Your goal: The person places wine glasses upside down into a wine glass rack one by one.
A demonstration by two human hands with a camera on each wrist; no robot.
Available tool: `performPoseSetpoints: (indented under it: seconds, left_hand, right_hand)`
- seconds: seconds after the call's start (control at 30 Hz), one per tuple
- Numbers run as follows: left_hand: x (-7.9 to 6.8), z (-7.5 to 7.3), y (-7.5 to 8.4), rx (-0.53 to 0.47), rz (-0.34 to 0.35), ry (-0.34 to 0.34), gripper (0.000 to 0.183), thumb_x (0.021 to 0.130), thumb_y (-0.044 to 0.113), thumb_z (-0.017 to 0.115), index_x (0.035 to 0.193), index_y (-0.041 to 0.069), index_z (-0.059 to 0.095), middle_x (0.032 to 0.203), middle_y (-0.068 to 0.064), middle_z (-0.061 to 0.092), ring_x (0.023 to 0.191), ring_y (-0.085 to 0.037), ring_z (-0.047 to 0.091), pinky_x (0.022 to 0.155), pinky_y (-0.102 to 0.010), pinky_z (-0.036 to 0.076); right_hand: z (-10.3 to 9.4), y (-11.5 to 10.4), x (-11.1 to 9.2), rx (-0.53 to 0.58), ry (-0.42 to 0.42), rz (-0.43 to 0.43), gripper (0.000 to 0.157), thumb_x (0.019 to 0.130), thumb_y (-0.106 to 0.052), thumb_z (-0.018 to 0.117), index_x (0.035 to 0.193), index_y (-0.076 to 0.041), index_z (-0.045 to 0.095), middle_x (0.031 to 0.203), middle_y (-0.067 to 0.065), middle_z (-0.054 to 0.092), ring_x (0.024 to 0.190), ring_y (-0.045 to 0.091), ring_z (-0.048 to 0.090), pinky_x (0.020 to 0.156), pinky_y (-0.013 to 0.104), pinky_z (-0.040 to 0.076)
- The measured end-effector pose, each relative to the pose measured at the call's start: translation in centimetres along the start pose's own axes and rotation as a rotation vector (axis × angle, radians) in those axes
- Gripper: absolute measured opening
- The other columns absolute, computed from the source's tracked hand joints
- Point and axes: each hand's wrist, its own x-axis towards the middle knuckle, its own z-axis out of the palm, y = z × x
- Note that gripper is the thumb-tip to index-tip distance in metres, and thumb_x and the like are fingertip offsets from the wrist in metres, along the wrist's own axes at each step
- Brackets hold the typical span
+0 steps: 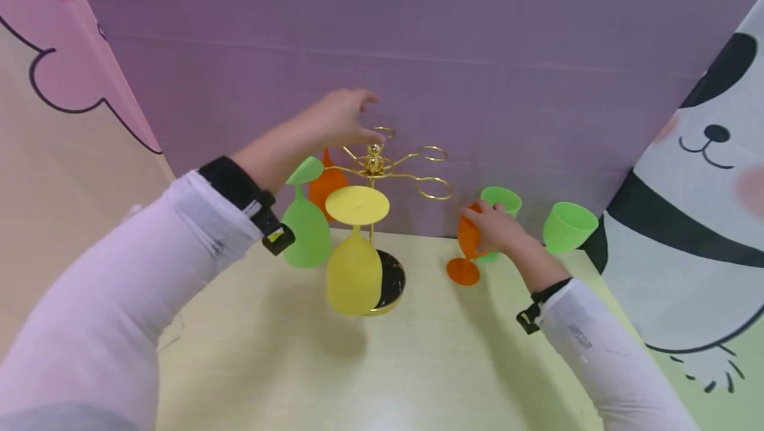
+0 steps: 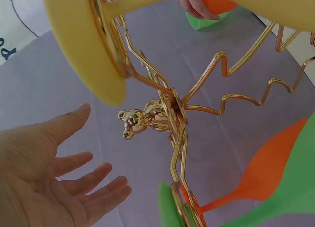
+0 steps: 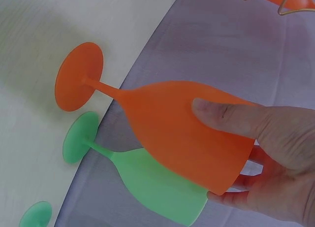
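My right hand [image 1: 498, 227] grips the bowl of an orange goblet [image 3: 182, 123], thumb on one side and fingers round the other; its foot is near the tabletop. A green goblet [image 3: 157, 182] stands right behind it. My left hand [image 2: 64, 173], fingers spread and holding nothing, is beside the gold bear finial [image 2: 147, 118] on top of a gold glass rack [image 1: 374, 164]. From the rack hang, upside down, a yellow goblet [image 1: 355, 272], a green goblet [image 1: 306, 235] and an orange goblet [image 1: 327, 185]. Two of the rack's looped arms on the right hold no goblet.
Another green goblet [image 1: 570, 227] stands at the right edge of the pale table [image 1: 418, 378]. The rack's round black base [image 1: 392, 278] is partly hidden behind the yellow goblet. A purple cloth backdrop [image 1: 418, 53] rises behind, with a panda print [image 1: 704, 219] at the right.
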Motion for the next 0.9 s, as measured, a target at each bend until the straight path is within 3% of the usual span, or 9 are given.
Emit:
performPoseSetpoints:
  seconds: [0.2, 0.33, 0.4, 0.53, 0.73, 0.9]
  left_hand:
    - [1.2, 0.3, 0.4, 0.062, -0.048, -0.065, 0.073, 0.086, 0.042, 0.06, 0.14, 0.005, 0.029, 0.141, -0.014, 0.038, 0.124, -0.029, 0.036, 0.105, -0.042, 0.031]
    - [1.6, 0.5, 0.6, 0.121, -0.062, -0.103, 0.066, 0.086, 0.043, 0.059, 0.133, 0.001, 0.039, 0.135, -0.016, 0.044, 0.121, -0.03, 0.039, 0.103, -0.041, 0.034]
    - [1.7, 0.6, 0.7, 0.136, -0.067, -0.114, 0.061, 0.086, 0.042, 0.059, 0.126, -0.001, 0.046, 0.127, -0.016, 0.051, 0.113, -0.029, 0.045, 0.097, -0.037, 0.039]
    - [1.7, 1.1, 0.7, 0.123, -0.097, -0.121, 0.049, 0.084, 0.042, 0.062, 0.111, 0.001, 0.058, 0.108, -0.011, 0.058, 0.088, -0.023, 0.056, 0.074, -0.029, 0.05]
    - [1.8, 1.8, 1.0, 0.158, -0.134, -0.102, 0.038, 0.082, 0.044, 0.064, 0.08, 0.006, 0.06, 0.073, -0.002, 0.056, 0.063, -0.015, 0.056, 0.056, -0.02, 0.043]
    - [1.8, 2.0, 1.8, 0.152, -0.187, -0.085, 0.035, 0.084, 0.042, 0.062, 0.077, 0.009, 0.053, 0.064, 0.0, 0.047, 0.054, -0.013, 0.048, 0.05, -0.021, 0.038]
  right_hand:
    - [0.1, -0.2, -0.1, -0.016, 0.007, -0.016, 0.078, 0.062, -0.014, 0.08, 0.131, -0.011, 0.045, 0.128, 0.028, 0.036, 0.096, 0.048, 0.037, 0.063, 0.048, 0.049]
    - [0.1, -0.2, 0.0, -0.015, -0.005, -0.002, 0.078, 0.062, -0.015, 0.081, 0.131, -0.012, 0.045, 0.129, 0.027, 0.036, 0.097, 0.049, 0.036, 0.064, 0.048, 0.049]
    - [-0.1, -0.2, 0.0, -0.016, -0.009, 0.004, 0.078, 0.062, -0.014, 0.08, 0.131, -0.012, 0.045, 0.129, 0.027, 0.035, 0.097, 0.049, 0.036, 0.065, 0.049, 0.049]
    - [-0.2, -0.1, 0.1, -0.02, -0.009, 0.005, 0.078, 0.062, -0.014, 0.079, 0.132, -0.011, 0.044, 0.13, 0.027, 0.034, 0.098, 0.049, 0.036, 0.066, 0.051, 0.049]
    - [0.0, -0.2, 0.1, -0.015, -0.016, -0.001, 0.078, 0.062, -0.014, 0.079, 0.132, -0.011, 0.044, 0.129, 0.029, 0.035, 0.098, 0.05, 0.036, 0.066, 0.051, 0.049]
    - [0.0, -0.2, 0.1, -0.015, -0.014, 0.013, 0.078, 0.063, -0.014, 0.079, 0.132, -0.012, 0.044, 0.13, 0.028, 0.034, 0.099, 0.05, 0.035, 0.069, 0.052, 0.049]
